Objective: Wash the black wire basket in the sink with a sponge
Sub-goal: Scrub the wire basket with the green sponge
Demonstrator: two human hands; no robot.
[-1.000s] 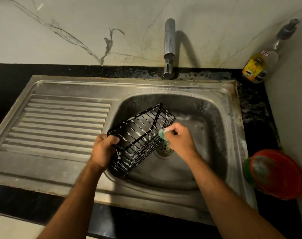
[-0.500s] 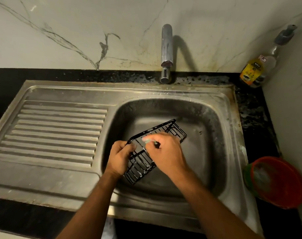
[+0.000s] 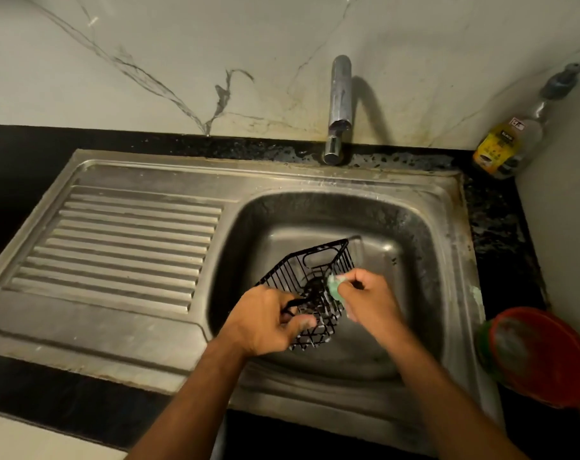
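Note:
The black wire basket (image 3: 310, 270) is held tilted over the steel sink (image 3: 447, 260) bowl, its open side facing up toward me, with soap foam on its lower wires. My left hand (image 3: 265, 322) grips the basket's near left rim. My right hand (image 3: 369, 300) pinches a small green sponge (image 3: 334, 286) and presses it against the basket's right side wires. The drain is hidden behind the basket and hands.
A chrome tap (image 3: 339, 107) stands at the back, with no water visible. A ribbed draining board (image 3: 122, 247) lies to the left. A soap dispenser bottle (image 3: 507, 144) stands at the back right corner. A red bowl (image 3: 544, 356) sits on the black counter at right.
The basket has been turned from bottom-up to open side up and lowered into the bowl. My right hand has moved the sponge from the near rim to the right side.

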